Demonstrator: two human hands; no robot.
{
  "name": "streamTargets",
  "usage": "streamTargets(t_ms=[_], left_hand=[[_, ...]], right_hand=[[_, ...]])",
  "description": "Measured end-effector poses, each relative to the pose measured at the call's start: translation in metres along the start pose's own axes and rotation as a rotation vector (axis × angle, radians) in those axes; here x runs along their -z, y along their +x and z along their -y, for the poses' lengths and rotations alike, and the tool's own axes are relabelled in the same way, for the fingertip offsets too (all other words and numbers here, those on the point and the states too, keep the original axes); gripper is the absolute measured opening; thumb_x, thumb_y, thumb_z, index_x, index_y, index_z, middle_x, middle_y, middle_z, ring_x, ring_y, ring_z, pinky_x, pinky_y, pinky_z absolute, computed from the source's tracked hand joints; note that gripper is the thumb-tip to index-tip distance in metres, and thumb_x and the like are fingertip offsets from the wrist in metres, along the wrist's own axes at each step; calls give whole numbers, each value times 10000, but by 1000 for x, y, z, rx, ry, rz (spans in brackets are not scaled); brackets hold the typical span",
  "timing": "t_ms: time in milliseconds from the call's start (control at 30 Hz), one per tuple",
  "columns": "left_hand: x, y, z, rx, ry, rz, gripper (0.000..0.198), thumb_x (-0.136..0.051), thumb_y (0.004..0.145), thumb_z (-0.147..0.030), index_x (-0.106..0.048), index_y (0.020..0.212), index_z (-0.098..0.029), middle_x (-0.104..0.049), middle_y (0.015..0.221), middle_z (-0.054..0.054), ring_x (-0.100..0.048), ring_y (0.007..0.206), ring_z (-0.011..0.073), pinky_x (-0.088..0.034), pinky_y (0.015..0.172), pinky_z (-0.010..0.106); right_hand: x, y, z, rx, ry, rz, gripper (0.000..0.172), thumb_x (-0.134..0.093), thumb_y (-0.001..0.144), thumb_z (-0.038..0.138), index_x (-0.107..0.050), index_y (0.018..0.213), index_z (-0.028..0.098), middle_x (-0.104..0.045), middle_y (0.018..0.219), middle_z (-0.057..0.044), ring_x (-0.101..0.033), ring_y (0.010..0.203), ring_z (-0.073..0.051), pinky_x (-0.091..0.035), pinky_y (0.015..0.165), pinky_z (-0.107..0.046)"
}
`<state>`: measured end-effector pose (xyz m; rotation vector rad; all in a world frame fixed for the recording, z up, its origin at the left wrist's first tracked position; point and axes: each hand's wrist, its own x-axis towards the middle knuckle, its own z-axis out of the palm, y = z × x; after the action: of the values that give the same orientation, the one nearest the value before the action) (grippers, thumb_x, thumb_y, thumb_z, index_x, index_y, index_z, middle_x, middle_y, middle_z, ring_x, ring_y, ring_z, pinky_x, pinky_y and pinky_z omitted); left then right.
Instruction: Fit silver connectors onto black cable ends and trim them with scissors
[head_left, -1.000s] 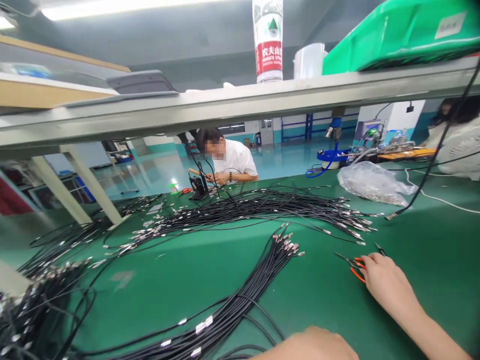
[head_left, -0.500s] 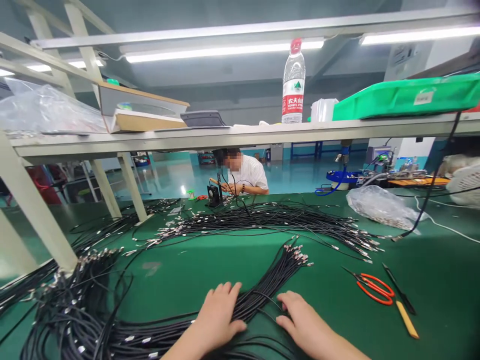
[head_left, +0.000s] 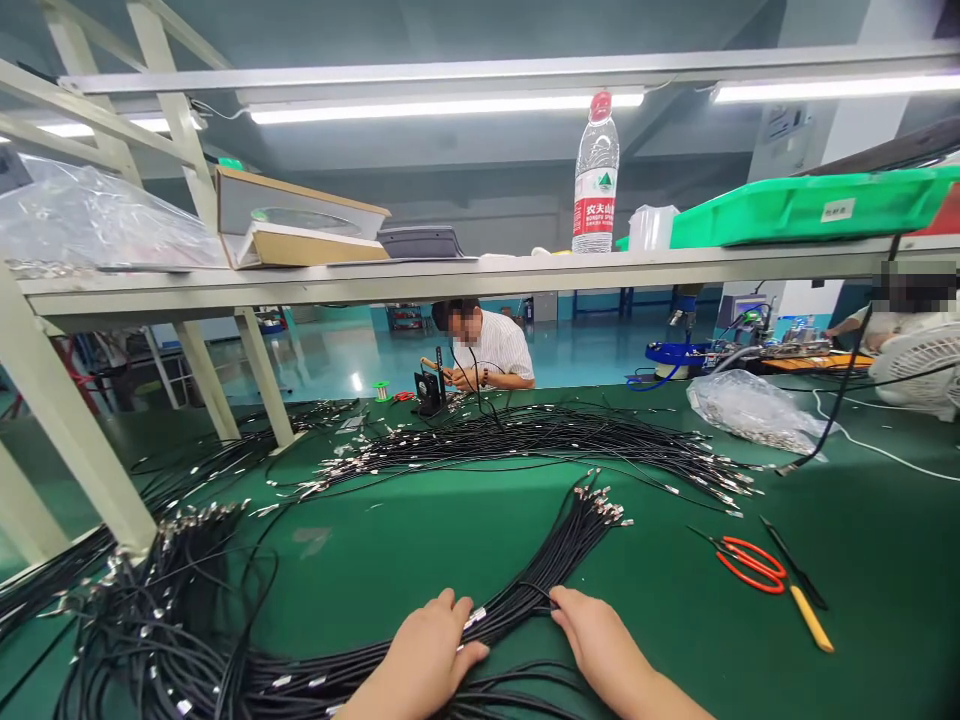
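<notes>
Left hand [head_left: 416,650], right hand [head_left: 600,655] on cable bundle [head_left: 525,605]

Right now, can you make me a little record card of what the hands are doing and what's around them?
Left hand: resting on a bundle of black cables with metal ends
Right hand: fingers touching the same bundle
Beside the hands: orange-handled scissors, yellow-handled tool
Surface: green bench mat
Farther off: clear plastic bag, co-worker across the bench
</notes>
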<state>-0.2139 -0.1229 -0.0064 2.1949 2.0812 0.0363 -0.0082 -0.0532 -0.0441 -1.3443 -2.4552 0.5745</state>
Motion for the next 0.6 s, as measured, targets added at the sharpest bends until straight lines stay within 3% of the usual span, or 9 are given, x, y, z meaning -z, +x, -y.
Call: streamTargets(t_ms=[100,200,333,433,533,600], left_hand=[[1,9,0,1,63,-70,215,-452,817,-270,-608,927,-170,-597,925,88,-556,856,243,-389,761,337],[-1,17,4,14,107,-160,222,-441,843,-296,-601,909,-157,-585,931,96,-529,882,247,-367,777,349],[-4,24,21,-123,37,-100,359,-488,792,-493,-592,917,-173,-584,920,78,-520,875,240,-389,745,326],[-3,23,33,-220,-104,-65,431,-472,761,-574,-590,935,-198,-577,907,51,-527,859,216,-409,725,294],[0,21,34,-214,-162,-77,442,-439,785,-564,-577,1025,-220,-571,971,56,-527,904,220,-407,780,312],[3,26,29,-194,-190,-88,458,-378,825,-538,-539,1120,-227,-567,1026,67,-526,946,221,-395,828,327]], right_hand=[[4,-7,-4,121,88,-23,255,-354,869,132,-604,859,182,-667,854,-35,-616,773,-157,-418,681,-207],[6,-17,-8,259,108,-20,260,-347,875,170,-597,800,174,-656,787,-35,-597,712,-160,-409,640,-218],[-7,-27,-19,400,-21,21,222,-387,863,185,-588,771,191,-630,712,-16,-567,638,-143,-378,576,-211],[-31,-26,-33,390,-126,-113,199,-431,861,217,-569,718,205,-589,698,-11,-539,642,-138,-368,574,-215],[-54,-20,-42,345,-244,-303,106,-527,810,279,-583,748,215,-597,794,-33,-540,704,-170,-388,588,-243],[-61,-19,-43,358,-310,-366,204,-613,736,375,-597,858,212,-616,851,-56,-554,726,-208,-416,582,-275]])
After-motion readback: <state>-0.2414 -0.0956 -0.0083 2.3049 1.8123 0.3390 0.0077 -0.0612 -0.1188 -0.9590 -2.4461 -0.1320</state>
